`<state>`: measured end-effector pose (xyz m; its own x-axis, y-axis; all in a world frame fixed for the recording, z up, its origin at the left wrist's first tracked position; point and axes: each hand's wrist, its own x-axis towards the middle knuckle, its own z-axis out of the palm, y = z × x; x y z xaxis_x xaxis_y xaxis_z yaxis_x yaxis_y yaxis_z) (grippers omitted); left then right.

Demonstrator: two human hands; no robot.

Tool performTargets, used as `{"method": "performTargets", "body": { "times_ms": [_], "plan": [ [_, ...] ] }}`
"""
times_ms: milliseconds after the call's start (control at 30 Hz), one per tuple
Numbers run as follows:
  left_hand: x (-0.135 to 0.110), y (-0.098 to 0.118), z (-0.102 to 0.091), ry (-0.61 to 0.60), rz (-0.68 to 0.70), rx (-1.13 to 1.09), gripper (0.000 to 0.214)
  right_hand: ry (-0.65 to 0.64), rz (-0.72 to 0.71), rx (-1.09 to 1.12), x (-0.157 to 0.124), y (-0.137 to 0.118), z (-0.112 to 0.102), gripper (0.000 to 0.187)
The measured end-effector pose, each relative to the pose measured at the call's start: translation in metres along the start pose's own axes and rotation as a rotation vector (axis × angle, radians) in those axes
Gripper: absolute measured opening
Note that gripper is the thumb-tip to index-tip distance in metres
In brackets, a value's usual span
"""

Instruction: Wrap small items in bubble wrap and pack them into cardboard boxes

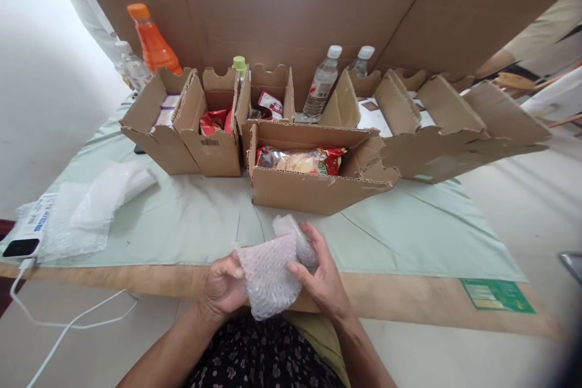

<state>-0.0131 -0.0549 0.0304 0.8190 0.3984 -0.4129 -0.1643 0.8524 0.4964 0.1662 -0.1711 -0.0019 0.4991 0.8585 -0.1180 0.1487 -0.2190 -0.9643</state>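
Bubble wrap (270, 276) is stretched between my two hands at the table's front edge, partly rolled up at its right end. My left hand (225, 288) pinches the left edge of the sheet between thumb and fingers. On the other side, my right hand (325, 273) is closed round the rolled part, its thumb pressed on the near face. Whether something lies inside the roll I cannot tell. Just beyond my hands stands a low cardboard box (295, 190) with a clear and red snack packet (300, 160) in it.
Behind stand more cardboard boxes (218, 154) in a row, with red packets and white cartons. An orange drink bottle (157, 45) and a clear water bottle (322, 85) rise there. More bubble wrap (86, 212) and a white device (27, 242) with a cable lie left. A green packet (498, 296) lies right.
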Motion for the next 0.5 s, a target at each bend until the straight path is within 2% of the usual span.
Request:
{"method": "performTargets", "body": {
  "times_ms": [67,133,200,267,400,500],
  "plan": [
    [-0.003,-0.006,-0.001,0.009,-0.027,-0.051,0.037,-0.095,0.055,0.164,0.001,-0.005,-0.001,0.091],
    [-0.007,-0.008,-0.007,0.052,-0.019,-0.064,0.030,-0.182,0.113,0.313,-0.001,-0.007,-0.005,0.081],
    [-0.014,-0.004,-0.016,0.082,-0.014,-0.055,0.027,-0.170,0.167,0.394,-0.003,-0.006,-0.012,0.065],
    [-0.020,0.008,-0.026,0.104,0.014,-0.034,0.029,-0.024,0.201,0.406,-0.005,-0.001,-0.025,0.053],
    [-0.022,0.041,-0.039,0.248,0.132,0.153,0.032,0.458,0.140,0.244,-0.002,0.011,-0.061,0.044],
    [-0.014,0.051,-0.041,0.379,0.178,0.370,0.032,0.641,0.084,0.172,0.002,0.016,-0.074,0.044]
  ]
}}
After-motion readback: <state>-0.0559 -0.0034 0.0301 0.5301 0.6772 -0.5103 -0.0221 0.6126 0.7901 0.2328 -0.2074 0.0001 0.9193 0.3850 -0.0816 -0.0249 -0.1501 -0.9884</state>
